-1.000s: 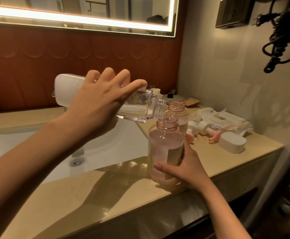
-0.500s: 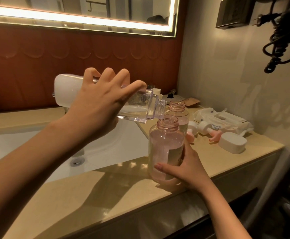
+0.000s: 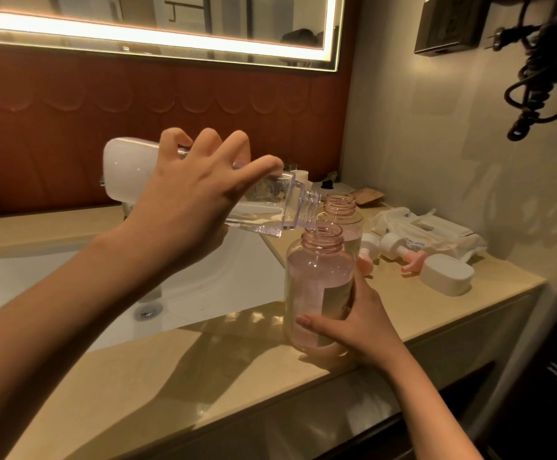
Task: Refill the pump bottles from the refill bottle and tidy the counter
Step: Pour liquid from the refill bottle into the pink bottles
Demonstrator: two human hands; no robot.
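Note:
My left hand [image 3: 187, 207] grips the clear refill bottle [image 3: 270, 207], tipped almost flat with its threaded mouth right over the open neck of a pink pump bottle [image 3: 316, 283]. A thin stream of liquid runs into that neck. My right hand [image 3: 353, 323] holds this pink bottle near its base, upright on the beige counter [image 3: 171, 376]. A second open pink bottle [image 3: 340, 210] stands just behind it. Two white pump heads with pink nozzles [image 3: 399, 254] lie on the counter to the right.
A white sink basin [image 3: 187, 293] lies to the left of the bottles. A white cap [image 3: 446, 275] and a pack of wipes [image 3: 429, 230] lie at the right, near the wall. Small items stand in the back corner. A black coiled cord [image 3: 542, 78] hangs on the wall.
Hardly anything has changed; both hands keep their hold and the refill bottle stays tipped over the front pink bottle.

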